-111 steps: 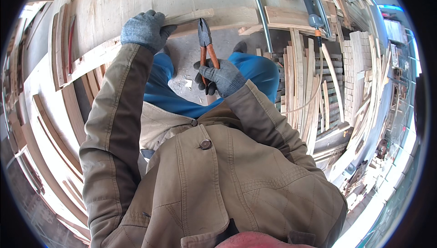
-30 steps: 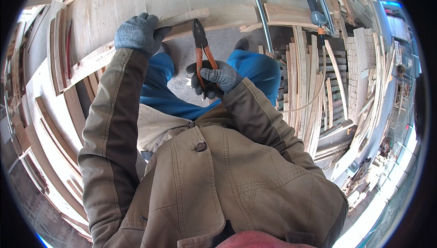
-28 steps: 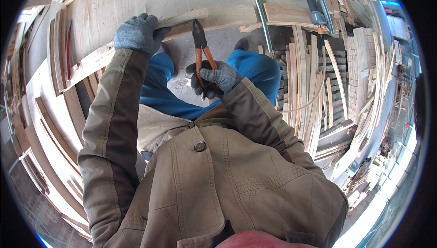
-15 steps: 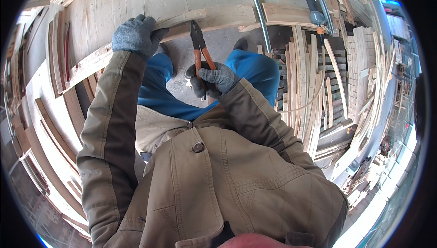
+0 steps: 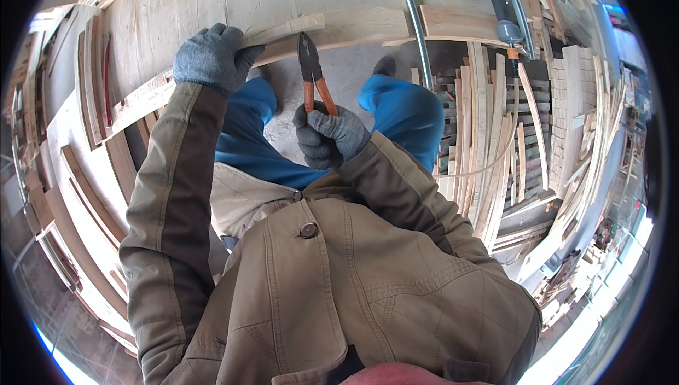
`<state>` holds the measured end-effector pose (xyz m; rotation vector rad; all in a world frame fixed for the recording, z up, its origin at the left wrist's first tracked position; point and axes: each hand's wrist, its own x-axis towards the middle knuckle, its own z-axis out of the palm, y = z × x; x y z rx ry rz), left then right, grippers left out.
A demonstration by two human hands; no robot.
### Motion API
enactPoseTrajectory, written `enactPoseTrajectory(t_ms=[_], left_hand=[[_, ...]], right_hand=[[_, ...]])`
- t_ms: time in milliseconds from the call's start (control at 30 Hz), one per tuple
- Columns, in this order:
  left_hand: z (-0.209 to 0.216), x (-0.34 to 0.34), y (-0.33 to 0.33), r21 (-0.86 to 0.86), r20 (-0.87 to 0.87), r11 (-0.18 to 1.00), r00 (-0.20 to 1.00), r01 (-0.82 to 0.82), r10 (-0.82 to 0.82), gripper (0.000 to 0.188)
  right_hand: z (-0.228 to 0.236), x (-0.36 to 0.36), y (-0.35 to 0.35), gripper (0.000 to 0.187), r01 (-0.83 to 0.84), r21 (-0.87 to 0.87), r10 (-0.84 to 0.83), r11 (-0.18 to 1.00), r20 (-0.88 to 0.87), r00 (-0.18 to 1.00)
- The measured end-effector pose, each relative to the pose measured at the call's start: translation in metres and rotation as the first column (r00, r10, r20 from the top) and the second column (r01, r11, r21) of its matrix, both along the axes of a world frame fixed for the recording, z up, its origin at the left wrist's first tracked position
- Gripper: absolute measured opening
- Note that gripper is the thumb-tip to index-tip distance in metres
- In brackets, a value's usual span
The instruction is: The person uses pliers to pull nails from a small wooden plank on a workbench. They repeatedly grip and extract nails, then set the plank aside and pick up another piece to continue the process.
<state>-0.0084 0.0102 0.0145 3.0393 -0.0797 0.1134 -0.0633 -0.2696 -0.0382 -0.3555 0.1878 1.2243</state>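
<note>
My right hand point(image 5: 332, 134), in a grey knit glove, is wrapped round the orange handles of a pair of pliers point(image 5: 309, 63). The dark jaws point away from me, their tips close to the bench edge, and the handle ends are hidden in my fist. My left hand point(image 5: 211, 58), gloved the same way, grips the left end of a short wooden strip point(image 5: 286, 30) with the thumb along its near side. The strip lies along the near edge of the wooden workbench point(image 5: 177, 0); its gripped end is hidden under my fingers.
A metal rod point(image 5: 412, 14) crosses the bench edge right of the strip. Farther right lies a power tool point(image 5: 503, 14) with a hose. Long wooden slats point(image 5: 481, 123) are stacked at the right, and more boards point(image 5: 92, 194) lie at the left.
My right hand has closed further round the pliers' handles, whose lower ends no longer show. The pliers have turned slightly. My left hand stays on the wooden strip.
</note>
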Motion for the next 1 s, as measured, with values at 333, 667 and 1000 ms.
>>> enactPoseTrajectory(t_ms=[333,667,1000], left_hand=[[0.005,0.002,-0.002,0.024,-0.03,1.0,0.999,-0.014,0.015,0.034],[0.01,0.003,-0.005,0.057,-0.069,0.998,0.997,-0.02,0.024,0.044],[0.008,0.003,-0.001,0.062,-0.062,0.998,0.998,-0.013,0.017,0.044]], right_hand=[[0.005,0.009,0.017,0.023,-0.075,-0.366,0.254,0.928,0.473,0.844],[-0.022,0.003,-0.002,0.042,0.133,-0.363,0.027,0.922,0.404,0.914],[0.0,-0.008,-0.014,0.05,0.062,-0.413,0.14,0.909,0.441,0.887]])
